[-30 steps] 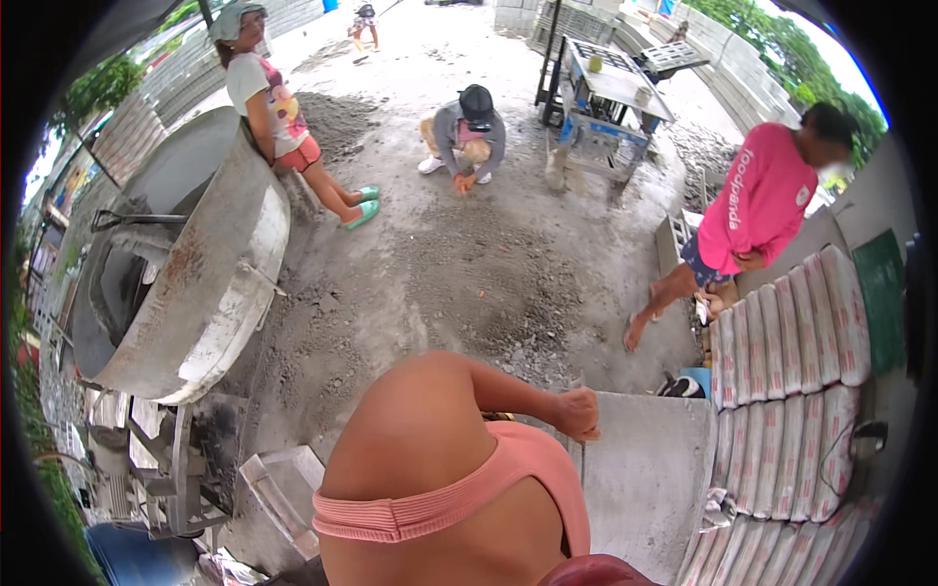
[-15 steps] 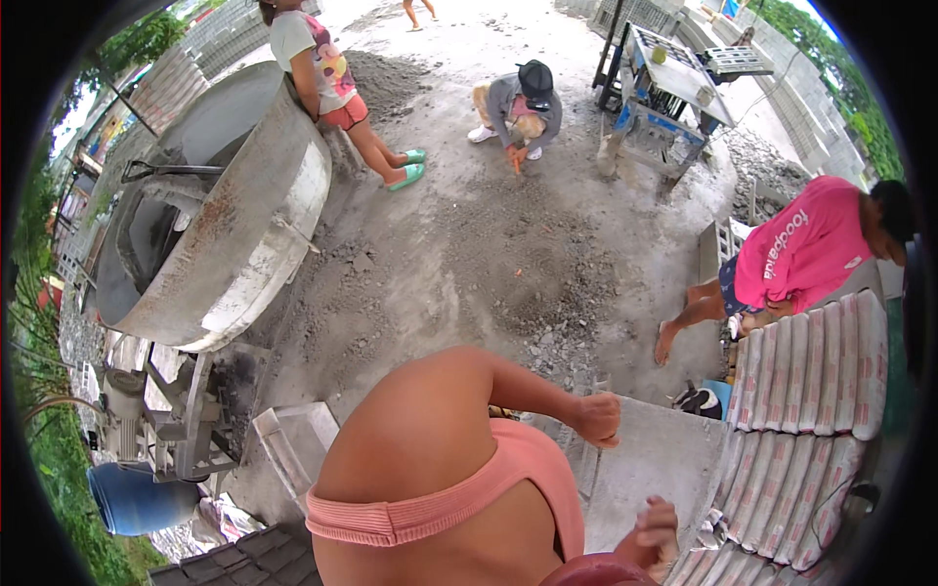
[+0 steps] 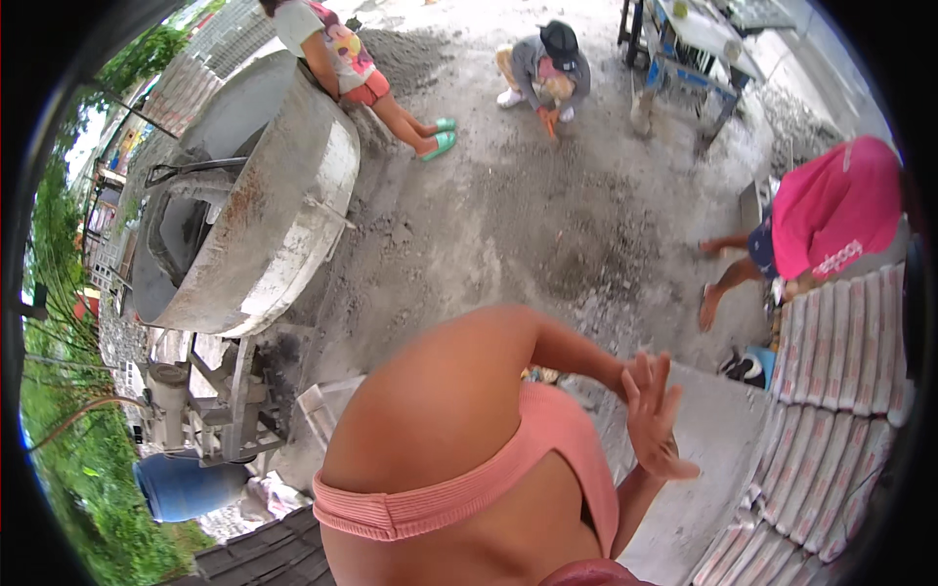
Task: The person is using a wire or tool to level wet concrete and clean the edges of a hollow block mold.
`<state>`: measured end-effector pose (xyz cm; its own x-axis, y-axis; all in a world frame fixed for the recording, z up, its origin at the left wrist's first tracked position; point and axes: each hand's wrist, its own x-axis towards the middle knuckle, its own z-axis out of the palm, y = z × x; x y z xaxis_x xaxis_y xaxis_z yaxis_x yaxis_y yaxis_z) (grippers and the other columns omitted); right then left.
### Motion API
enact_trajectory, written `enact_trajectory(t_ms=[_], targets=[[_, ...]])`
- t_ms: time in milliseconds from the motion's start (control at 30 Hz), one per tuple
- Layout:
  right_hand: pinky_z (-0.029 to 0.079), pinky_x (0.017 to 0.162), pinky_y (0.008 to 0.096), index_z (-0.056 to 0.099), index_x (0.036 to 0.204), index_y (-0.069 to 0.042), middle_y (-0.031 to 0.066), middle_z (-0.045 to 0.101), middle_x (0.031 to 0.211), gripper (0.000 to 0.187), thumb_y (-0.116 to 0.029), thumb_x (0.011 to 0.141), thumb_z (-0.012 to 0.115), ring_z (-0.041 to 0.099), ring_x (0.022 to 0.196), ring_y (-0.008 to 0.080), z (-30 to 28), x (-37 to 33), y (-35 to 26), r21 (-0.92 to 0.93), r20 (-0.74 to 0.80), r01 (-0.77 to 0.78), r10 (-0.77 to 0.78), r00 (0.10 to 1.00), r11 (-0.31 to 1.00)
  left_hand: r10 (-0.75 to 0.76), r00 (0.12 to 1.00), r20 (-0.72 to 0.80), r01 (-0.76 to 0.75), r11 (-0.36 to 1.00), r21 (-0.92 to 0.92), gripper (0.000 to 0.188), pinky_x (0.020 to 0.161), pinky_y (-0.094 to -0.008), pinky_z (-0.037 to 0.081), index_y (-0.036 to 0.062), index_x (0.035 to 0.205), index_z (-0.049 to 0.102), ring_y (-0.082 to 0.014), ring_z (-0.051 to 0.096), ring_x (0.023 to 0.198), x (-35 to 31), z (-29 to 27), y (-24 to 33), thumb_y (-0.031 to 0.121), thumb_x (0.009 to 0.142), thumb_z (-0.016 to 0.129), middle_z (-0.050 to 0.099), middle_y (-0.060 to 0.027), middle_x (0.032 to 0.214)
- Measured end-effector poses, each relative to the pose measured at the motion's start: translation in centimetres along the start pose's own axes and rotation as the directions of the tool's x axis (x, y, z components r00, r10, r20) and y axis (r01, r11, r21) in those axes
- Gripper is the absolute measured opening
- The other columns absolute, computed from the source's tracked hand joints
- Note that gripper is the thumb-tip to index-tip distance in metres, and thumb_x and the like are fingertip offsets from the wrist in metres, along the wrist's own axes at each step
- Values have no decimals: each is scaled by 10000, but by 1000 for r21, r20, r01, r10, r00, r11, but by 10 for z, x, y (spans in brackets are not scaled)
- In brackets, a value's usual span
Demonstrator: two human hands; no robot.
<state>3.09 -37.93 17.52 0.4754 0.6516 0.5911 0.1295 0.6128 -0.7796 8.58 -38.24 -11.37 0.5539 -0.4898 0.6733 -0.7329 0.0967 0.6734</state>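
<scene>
My left arm reaches across from the left, above my pink ribbed top (image 3: 420, 508). My right forearm rises from below to meet it. My right hand (image 3: 655, 430) is open, with fingers spread, and overlaps the end of my left arm. My left hand (image 3: 627, 386) is mostly hidden behind it, so its fingers cannot be made out. I see no tool or object in my right hand. Under both hands lies a flat grey board or slab (image 3: 708, 439), apart from them.
A large mixing drum (image 3: 322, 234) with a shovel (image 3: 195, 168) stands left, above a blue barrel (image 3: 191, 485). Stacked bags (image 3: 845, 342) rise at right beside a bending person in pink (image 3: 831, 210). Farther off, one person crouches (image 3: 552, 73); another stands by the drum (image 3: 332, 49).
My right hand has risen, spread its fingers and met my left, which was a loose fist apart from it. The surroundings have shifted right in view. The person in pink bends lower.
</scene>
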Motion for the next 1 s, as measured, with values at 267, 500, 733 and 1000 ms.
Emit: enact_trajectory(t_ms=[267, 500, 733, 1000], targets=[[85, 1031, 598, 217, 1413, -139, 175, 13, 1479, 1036, -841, 663, 347, 27, 1350, 396, 34, -14, -2, 14, -106, 19, -17, 994, 1000, 135, 929, 345, -246, 922, 299, 429, 509, -365, 397, 76, 373, 482, -253, 442, 397, 69, -67, 86, 268, 751, 547, 447, -60, 400], [63, 1032, 603, 178, 1429, -159, 154, -26, 1489, 1046, -846, 658, 345, -7, 1354, 390, 67, -101, -33, -31, -461, -24, 7, 887, 999, 91, 927, 365, -235, 897, 374, 391, 516, -366, 396, 71, 383, 490, -257, 467, 411, 58, -64, 79, 284, 705, 556, 469, -87, 418], [73, 1111, 452, 100, 1433, -240, 63, 70, 1493, 731, -632, 857, 319, 50, 1371, 270, 154, -101, -66, 428, -847, -339, 503, 172, 838, 223, 917, 332, -325, 899, 294, 378, 498, -362, 370, 81, 380, 447, -250, 448, 400, 51, -78, 84, 243, 699, 569, 456, -63, 413], [137, 1105, 387, 202, 1411, -98, 104, 294, 1425, 670, -557, 923, 204, 217, 1339, 247, 114, -121, -69, -195, -740, -126, -61, 670, 973, 214, 911, 351, -320, 906, 279, 375, 471, -371, 402, 62, 365, 479, -271, 451, 367, 59, -80, 85, 263, 670, 561, 445, -86, 382]])
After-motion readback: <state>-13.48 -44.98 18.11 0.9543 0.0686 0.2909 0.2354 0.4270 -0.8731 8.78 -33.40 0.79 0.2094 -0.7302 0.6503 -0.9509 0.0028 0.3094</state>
